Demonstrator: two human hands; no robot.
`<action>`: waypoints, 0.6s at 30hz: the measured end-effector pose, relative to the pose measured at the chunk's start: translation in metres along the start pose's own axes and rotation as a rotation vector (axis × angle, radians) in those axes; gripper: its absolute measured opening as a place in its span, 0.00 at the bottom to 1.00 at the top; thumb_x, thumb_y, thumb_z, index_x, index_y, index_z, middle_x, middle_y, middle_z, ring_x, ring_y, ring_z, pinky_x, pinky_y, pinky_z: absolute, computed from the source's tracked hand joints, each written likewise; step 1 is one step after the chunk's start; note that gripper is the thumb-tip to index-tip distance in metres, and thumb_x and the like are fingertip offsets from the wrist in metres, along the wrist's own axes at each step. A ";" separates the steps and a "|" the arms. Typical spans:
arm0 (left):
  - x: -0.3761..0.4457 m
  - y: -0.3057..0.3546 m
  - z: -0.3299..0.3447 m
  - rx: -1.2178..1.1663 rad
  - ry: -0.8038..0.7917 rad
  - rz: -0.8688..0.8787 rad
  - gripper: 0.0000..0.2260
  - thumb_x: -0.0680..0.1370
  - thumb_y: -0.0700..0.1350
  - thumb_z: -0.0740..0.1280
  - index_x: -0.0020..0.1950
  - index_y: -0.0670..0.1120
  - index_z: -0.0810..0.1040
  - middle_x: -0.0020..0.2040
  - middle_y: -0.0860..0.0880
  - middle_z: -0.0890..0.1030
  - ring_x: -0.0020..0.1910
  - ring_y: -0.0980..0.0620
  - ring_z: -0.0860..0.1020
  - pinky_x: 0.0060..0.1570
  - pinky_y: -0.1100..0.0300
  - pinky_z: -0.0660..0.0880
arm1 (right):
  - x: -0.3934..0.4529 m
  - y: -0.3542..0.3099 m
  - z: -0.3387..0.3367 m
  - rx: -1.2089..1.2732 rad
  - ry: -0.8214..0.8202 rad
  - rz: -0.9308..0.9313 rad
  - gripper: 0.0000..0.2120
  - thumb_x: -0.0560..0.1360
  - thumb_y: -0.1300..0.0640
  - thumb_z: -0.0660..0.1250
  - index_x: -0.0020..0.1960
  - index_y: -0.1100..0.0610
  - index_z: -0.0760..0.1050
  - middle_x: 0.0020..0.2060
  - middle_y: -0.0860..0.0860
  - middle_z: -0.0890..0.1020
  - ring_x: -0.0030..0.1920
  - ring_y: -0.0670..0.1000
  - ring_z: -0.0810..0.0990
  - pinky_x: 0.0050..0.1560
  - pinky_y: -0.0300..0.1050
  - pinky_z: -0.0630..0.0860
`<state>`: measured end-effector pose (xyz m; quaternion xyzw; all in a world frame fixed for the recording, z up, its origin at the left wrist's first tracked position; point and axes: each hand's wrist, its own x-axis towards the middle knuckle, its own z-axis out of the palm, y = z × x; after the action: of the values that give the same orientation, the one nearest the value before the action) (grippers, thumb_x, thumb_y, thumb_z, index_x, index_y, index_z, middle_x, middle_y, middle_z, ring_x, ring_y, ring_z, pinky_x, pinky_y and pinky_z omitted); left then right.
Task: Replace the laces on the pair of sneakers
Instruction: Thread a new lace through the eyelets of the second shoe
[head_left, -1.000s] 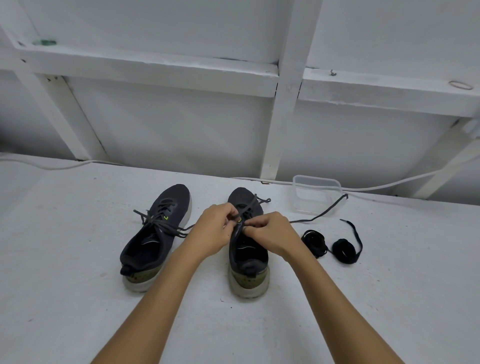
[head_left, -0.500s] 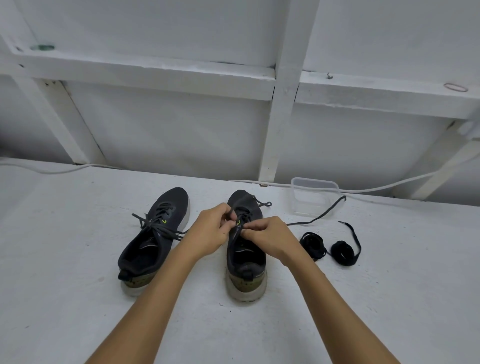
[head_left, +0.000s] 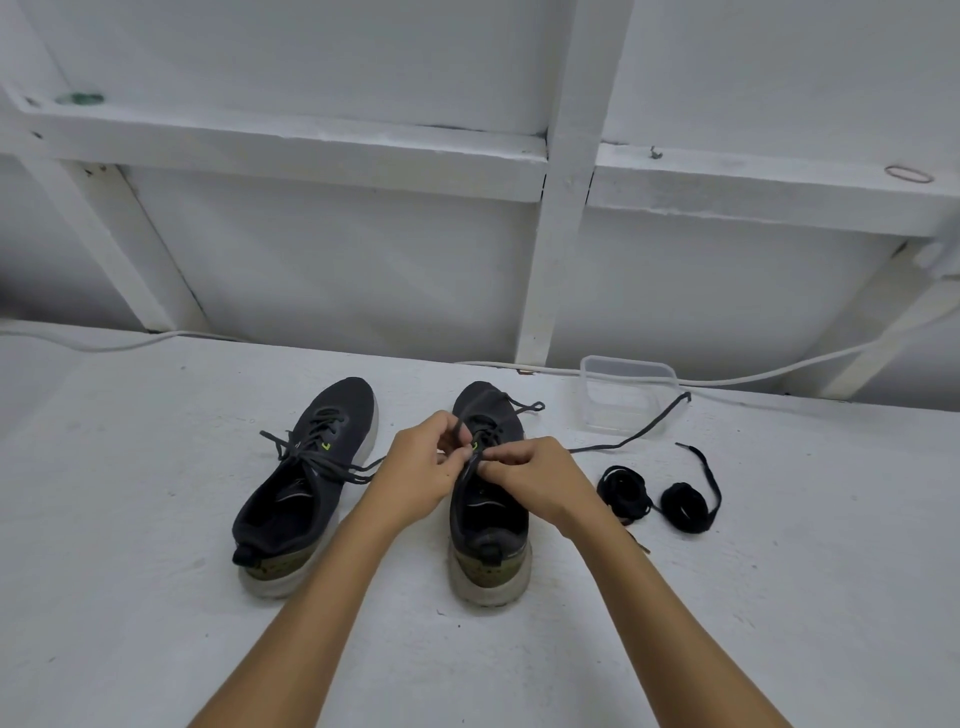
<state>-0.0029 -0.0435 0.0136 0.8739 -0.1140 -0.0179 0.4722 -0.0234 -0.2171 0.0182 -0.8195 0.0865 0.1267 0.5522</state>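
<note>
Two dark grey sneakers stand side by side on the white surface, toes pointing away. The left sneaker (head_left: 304, 480) keeps its grey lace, loosened and trailing sideways. Over the tongue of the right sneaker (head_left: 488, 519) my left hand (head_left: 421, 475) and my right hand (head_left: 535, 480) meet, both pinching the sneaker's grey lace (head_left: 631, 439) near the upper eyelets. One free end of that lace runs right toward a clear tub. Two coiled black laces (head_left: 657, 496) lie to the right of the shoe.
A clear plastic tub (head_left: 626, 395) sits behind the black laces near the wall. A white cable (head_left: 769, 371) runs along the foot of the white framed wall. A rubber band (head_left: 909, 174) lies on the ledge at upper right.
My hands stayed on the right sneaker's lace, working slightly up toward the toe end. The view shifted a little.
</note>
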 end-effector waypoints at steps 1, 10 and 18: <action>0.002 0.001 -0.001 0.028 -0.022 0.013 0.05 0.79 0.39 0.69 0.47 0.49 0.76 0.43 0.54 0.81 0.41 0.56 0.80 0.43 0.68 0.75 | 0.000 0.000 0.000 0.001 0.000 0.000 0.07 0.74 0.53 0.74 0.50 0.45 0.87 0.43 0.43 0.87 0.48 0.43 0.85 0.58 0.45 0.82; 0.005 -0.006 -0.008 0.133 -0.094 0.057 0.07 0.78 0.39 0.69 0.49 0.51 0.75 0.42 0.53 0.81 0.40 0.54 0.79 0.48 0.57 0.79 | -0.005 -0.005 -0.005 0.074 0.032 0.057 0.05 0.76 0.48 0.72 0.47 0.47 0.87 0.39 0.40 0.85 0.44 0.42 0.83 0.49 0.40 0.80; 0.003 -0.006 -0.009 0.074 -0.067 0.008 0.04 0.79 0.40 0.70 0.51 0.47 0.77 0.44 0.53 0.81 0.43 0.54 0.79 0.46 0.65 0.77 | -0.008 -0.014 -0.009 0.113 -0.014 0.142 0.04 0.76 0.54 0.73 0.44 0.47 0.85 0.35 0.42 0.82 0.37 0.42 0.78 0.32 0.33 0.73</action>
<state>0.0023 -0.0338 0.0139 0.8892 -0.1337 -0.0409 0.4356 -0.0263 -0.2202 0.0363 -0.7780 0.1476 0.1662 0.5876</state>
